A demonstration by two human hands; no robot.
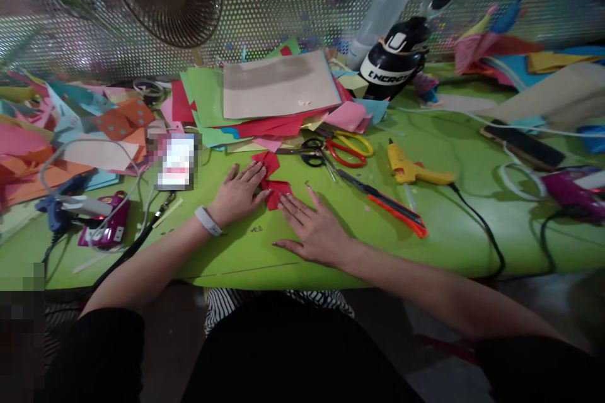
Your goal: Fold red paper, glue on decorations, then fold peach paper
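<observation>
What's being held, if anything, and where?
Nothing appears gripped: the left hand rests on the red paper at left, the right hand at lower right.

Black short-sleeved top (293, 352), pale left wristband (208, 220), black-and-white striped lower garment (219, 310).

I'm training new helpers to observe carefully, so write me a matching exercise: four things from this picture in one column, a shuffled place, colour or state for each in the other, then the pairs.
Column one
1. Red paper
2. Wristband
3. Black bottle
4. Utility knife

Column two
A. Marked with the word ENERGY
B. Orange at its near end
C. Touched by the left hand and right hand
D. Around the left wrist

Right pairs: 1-C, 2-D, 3-A, 4-B
</observation>
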